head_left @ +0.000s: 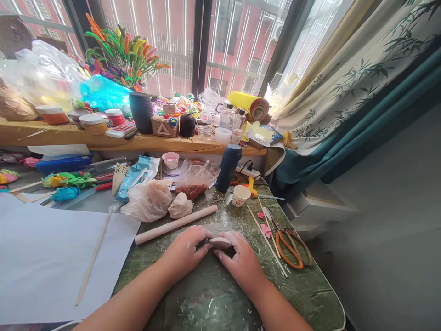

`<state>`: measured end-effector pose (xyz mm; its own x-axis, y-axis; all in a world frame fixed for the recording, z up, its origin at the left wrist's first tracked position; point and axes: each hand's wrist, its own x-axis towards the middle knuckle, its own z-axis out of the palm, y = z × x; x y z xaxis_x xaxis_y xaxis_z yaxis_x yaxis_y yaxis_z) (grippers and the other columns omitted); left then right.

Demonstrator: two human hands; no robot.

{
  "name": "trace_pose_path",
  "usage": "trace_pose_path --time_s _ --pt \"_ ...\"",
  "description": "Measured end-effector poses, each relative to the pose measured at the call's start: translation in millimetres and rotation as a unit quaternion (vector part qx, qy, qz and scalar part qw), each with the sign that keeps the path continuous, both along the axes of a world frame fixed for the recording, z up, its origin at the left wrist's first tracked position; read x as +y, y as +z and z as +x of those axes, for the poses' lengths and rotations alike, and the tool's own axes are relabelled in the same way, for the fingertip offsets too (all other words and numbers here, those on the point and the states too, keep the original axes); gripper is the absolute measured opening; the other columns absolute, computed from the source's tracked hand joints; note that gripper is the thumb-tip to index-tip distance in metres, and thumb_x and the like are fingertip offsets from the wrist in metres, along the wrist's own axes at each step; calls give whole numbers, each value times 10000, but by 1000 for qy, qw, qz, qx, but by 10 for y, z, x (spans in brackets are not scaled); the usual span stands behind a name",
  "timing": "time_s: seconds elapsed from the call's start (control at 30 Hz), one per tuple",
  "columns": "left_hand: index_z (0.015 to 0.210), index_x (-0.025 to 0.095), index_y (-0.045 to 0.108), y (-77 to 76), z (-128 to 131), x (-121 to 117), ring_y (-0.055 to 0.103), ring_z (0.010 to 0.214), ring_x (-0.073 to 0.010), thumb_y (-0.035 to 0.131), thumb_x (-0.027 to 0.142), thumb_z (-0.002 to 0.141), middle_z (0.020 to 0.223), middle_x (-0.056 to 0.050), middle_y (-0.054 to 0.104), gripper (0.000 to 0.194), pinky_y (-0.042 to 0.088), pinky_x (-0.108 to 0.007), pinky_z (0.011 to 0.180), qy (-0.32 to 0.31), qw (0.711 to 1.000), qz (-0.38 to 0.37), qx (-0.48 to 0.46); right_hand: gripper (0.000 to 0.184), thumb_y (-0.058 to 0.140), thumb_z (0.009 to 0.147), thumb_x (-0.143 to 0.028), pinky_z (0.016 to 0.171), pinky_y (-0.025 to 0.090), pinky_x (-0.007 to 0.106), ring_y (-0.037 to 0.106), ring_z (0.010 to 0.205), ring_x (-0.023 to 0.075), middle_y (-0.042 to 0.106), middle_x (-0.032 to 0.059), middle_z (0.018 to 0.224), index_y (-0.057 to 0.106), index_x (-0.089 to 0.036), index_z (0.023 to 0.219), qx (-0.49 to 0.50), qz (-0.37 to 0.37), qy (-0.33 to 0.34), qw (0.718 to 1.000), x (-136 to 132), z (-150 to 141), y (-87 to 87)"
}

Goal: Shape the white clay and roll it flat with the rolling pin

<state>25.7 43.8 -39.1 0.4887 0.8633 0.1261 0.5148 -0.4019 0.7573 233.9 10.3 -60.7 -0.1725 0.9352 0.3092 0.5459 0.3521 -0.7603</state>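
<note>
Both of my hands meet on a small flat pale clay piece lying on the green mat. My left hand curls around its left side, fingers closed against it. My right hand cups its right side with fingertips pressed on the clay. A wooden rolling pin lies just beyond my hands. A lump of white clay sits behind the pin next to a crumpled plastic bag.
Orange-handled scissors and thin wooden sticks lie to the right. A small paper cup and a dark bottle stand behind. White paper with a long stick covers the left. A cluttered wooden shelf runs under the window.
</note>
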Motion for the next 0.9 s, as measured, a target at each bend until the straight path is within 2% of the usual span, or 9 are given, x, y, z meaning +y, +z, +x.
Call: trace_pose_path --time_s 0.1,0.17,0.27,0.43,0.63,0.7,0.8,0.9 --pt "1014 228 723 4 2 9 686 999 -259 609 202 891 1044 -48 757 170 530 -395 922 17 1000 -2 -1 231 679 866 -218 866 540 348 670 969 241 725 39 1038 686 -258 1093 12 -22 -21 999 -9 2 -23" --pt "1091 228 702 5 -3 -3 678 1050 -260 624 209 881 1113 -55 746 225 521 -399 960 28 999 -8 -25 216 659 895 -260 832 550 332 680 930 230 726 45 1024 676 -245 1109 33 -20 -47 998 -35 17 -33" --pt "1187 218 655 11 -10 -27 651 1124 -261 609 171 857 1204 -71 713 336 506 -406 1003 42 998 -2 -54 199 638 918 -278 836 553 322 684 940 224 726 45 1033 680 -248 1111 33 -2 -44 998 -66 40 -37" --pt "1091 213 663 38 -28 -28 661 1066 -239 469 8 747 1127 -51 724 445 527 -380 941 87 993 11 -77 239 600 955 -264 886 552 338 682 999 232 720 63 1071 657 -249 1187 20 51 -40 998 -66 32 -21" --pt "1107 205 653 35 -38 -20 656 1067 -243 460 28 771 1140 -66 718 426 525 -395 942 91 993 8 -78 134 590 949 -240 779 571 321 685 870 219 713 43 949 676 -250 1051 -18 70 -47 996 -68 17 -5" --pt "1110 207 655 38 -29 -29 657 1066 -244 467 37 779 1139 -65 719 418 527 -395 942 84 994 3 -75 164 592 939 -223 780 577 327 685 878 223 713 46 954 671 -250 1081 -19 85 -48 995 -62 16 -4" --pt "1112 214 659 52 -18 -40 660 1060 -242 473 46 789 1138 -61 722 409 528 -390 941 80 994 -3 -72 271 573 947 -199 875 574 360 682 977 234 716 58 1042 647 -265 1200 -14 121 -34 992 -54 16 -6" --pt "1111 215 658 56 -15 -41 660 1058 -239 478 58 806 1142 -61 721 388 529 -386 936 78 994 -8 -72 322 562 958 -191 886 574 363 677 994 232 712 55 1060 633 -278 1260 -18 108 -23 994 -52 20 -14"
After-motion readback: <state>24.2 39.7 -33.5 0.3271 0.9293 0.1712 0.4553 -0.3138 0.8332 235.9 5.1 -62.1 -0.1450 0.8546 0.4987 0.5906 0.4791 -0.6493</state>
